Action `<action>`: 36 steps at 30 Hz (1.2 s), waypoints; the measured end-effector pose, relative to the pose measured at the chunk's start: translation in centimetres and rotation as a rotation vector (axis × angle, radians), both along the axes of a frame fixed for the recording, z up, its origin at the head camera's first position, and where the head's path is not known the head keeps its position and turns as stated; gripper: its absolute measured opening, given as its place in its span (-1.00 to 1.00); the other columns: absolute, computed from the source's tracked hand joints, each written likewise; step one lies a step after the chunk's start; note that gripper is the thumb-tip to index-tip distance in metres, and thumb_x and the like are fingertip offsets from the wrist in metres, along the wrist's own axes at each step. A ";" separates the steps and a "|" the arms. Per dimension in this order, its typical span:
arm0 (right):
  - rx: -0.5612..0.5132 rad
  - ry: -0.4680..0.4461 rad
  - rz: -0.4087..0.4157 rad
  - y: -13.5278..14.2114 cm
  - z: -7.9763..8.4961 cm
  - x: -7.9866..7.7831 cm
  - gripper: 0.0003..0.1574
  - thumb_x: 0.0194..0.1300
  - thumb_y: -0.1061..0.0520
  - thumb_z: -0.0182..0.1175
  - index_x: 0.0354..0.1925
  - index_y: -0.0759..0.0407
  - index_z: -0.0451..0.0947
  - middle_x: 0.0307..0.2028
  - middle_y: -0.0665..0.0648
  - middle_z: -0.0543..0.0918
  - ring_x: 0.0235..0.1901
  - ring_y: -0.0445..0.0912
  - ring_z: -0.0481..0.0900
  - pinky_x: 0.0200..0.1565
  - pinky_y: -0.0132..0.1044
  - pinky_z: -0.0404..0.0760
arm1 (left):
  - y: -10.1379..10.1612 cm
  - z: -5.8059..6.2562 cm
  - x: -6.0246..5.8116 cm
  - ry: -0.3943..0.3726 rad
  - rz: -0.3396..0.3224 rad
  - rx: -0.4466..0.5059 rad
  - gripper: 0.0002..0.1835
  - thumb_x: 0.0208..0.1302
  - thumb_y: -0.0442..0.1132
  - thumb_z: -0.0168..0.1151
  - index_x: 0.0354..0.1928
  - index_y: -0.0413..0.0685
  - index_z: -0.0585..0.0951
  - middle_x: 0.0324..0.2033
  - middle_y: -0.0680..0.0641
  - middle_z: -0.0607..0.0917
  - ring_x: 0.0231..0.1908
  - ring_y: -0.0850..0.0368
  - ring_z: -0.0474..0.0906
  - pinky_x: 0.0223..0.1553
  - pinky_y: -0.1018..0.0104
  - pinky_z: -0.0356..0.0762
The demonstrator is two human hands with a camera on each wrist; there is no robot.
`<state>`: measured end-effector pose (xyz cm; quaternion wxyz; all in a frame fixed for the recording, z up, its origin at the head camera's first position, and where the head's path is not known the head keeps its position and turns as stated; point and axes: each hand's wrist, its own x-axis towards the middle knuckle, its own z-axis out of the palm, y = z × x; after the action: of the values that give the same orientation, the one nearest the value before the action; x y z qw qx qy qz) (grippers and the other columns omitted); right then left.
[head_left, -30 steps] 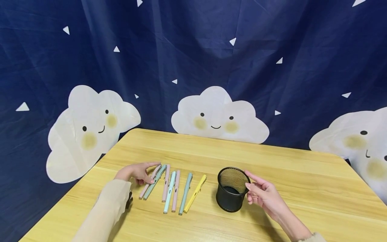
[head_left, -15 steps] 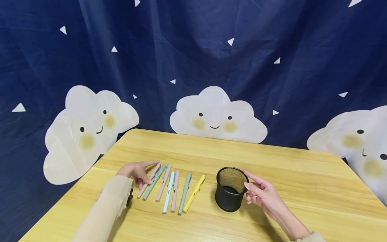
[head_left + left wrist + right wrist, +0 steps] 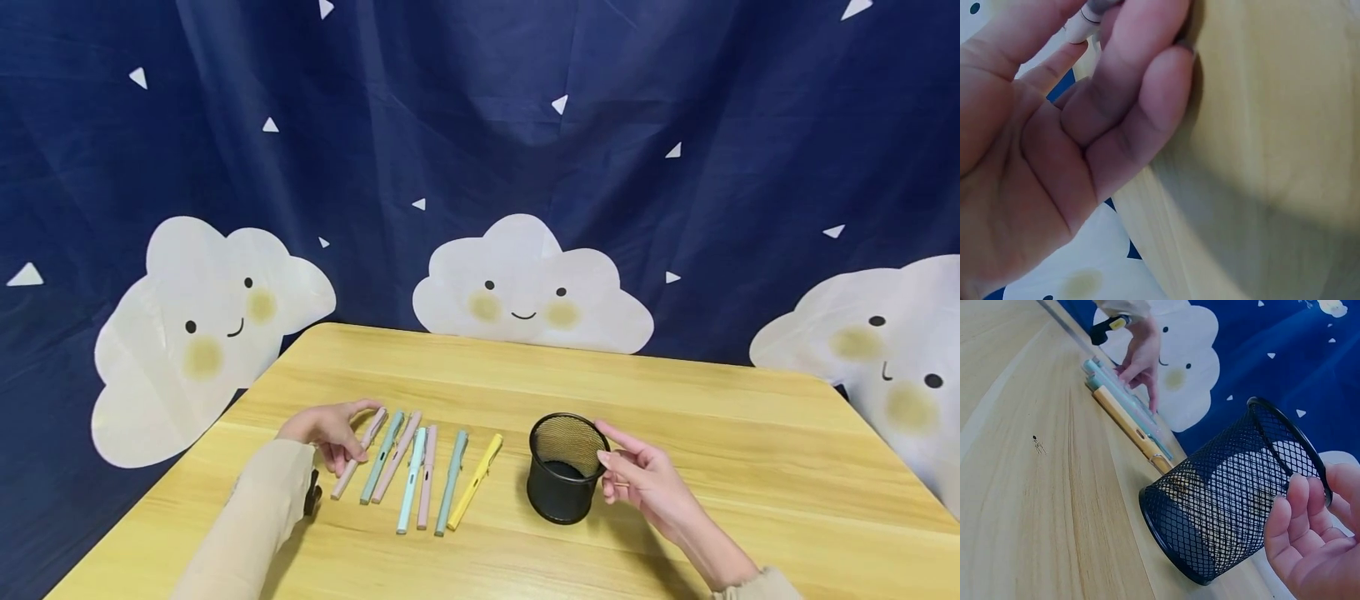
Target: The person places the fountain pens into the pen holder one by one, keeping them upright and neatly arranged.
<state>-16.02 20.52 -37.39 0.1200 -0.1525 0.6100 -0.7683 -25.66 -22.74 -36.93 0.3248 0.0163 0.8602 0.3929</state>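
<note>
Seven-odd slim clip pens lie side by side on the wooden table (image 3: 675,400). At the left end of the row, my left hand (image 3: 326,433) holds a pink pen (image 3: 349,473) between thumb and fingers; the left wrist view shows only that pen's pale end (image 3: 1082,26) by a fingertip. Beside it lie a green pen (image 3: 381,461), a second pink pen (image 3: 397,457), a light-blue pen (image 3: 410,483), another pink pen (image 3: 425,492), a grey-green pen (image 3: 450,487) and a yellow pen (image 3: 476,482). My right hand (image 3: 648,483) grips the rim of an upright black mesh pen holder (image 3: 561,496).
A dark blue curtain (image 3: 450,108) with white clouds hangs behind the table's far edge. A dark device (image 3: 312,493) sits at the left wrist. The pen holder stands a short way right of the yellow pen.
The leftmost pink pen has moved left with my left hand, leaving a gap to the green pen. The second pink pen has shifted left and tilted. My right hand keeps its grip.
</note>
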 end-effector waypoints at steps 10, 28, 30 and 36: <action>0.002 0.000 0.008 0.0 -0.2 0.1 -0.45 0.29 0.27 0.00 0.20 -0.13 0.28 -0.50 0.04 0.48 -0.56 -0.20 0.48 -0.43 -0.40 0.52 | -0.2 -0.1 0.2 0.094 0.007 -0.065 -0.18 -0.07 -0.50 0.23 0.25 0.14 0.16 -0.75 -0.19 0.52 -0.84 0.09 0.46 -0.74 0.27 0.50; 0.005 -0.012 0.000 0.0 -0.1 0.1 -0.40 0.30 0.26 -0.01 0.28 0.00 0.17 -0.53 0.02 0.48 -0.57 -0.20 0.48 -0.45 -0.40 0.51 | 0.2 1.8 0.2 0.237 0.015 -0.071 -0.14 -0.08 -0.50 0.17 0.30 0.04 0.06 -0.70 -0.19 0.56 -0.83 0.09 0.45 -0.75 0.26 0.49; 0.010 -0.022 -0.006 0.0 -0.1 0.1 -0.41 0.29 0.25 0.01 0.26 -0.08 0.21 -0.53 0.03 0.48 -0.57 -0.19 0.47 -0.45 -0.40 0.51 | 0.2 1.8 0.1 0.243 0.021 -0.070 -0.16 -0.08 -0.51 0.17 0.29 0.05 0.08 -0.71 -0.15 0.53 -0.81 0.10 0.42 -0.75 0.28 0.47; 0.032 -0.032 -0.018 -0.1 0.1 0.0 -0.41 0.28 0.24 0.02 0.24 -0.12 0.22 -0.53 0.04 0.48 -0.58 -0.20 0.46 -0.46 -0.40 0.51 | 0.3 2.1 -0.1 0.300 -0.004 -0.049 -0.21 0.03 -0.49 0.14 0.29 0.00 0.04 -0.68 -0.13 0.45 -0.74 0.09 0.42 -0.70 0.22 0.50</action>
<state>-15.98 20.43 -37.27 0.1251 -0.1324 0.6216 -0.7619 -25.71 -22.41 -34.79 0.1937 0.0684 0.9083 0.3643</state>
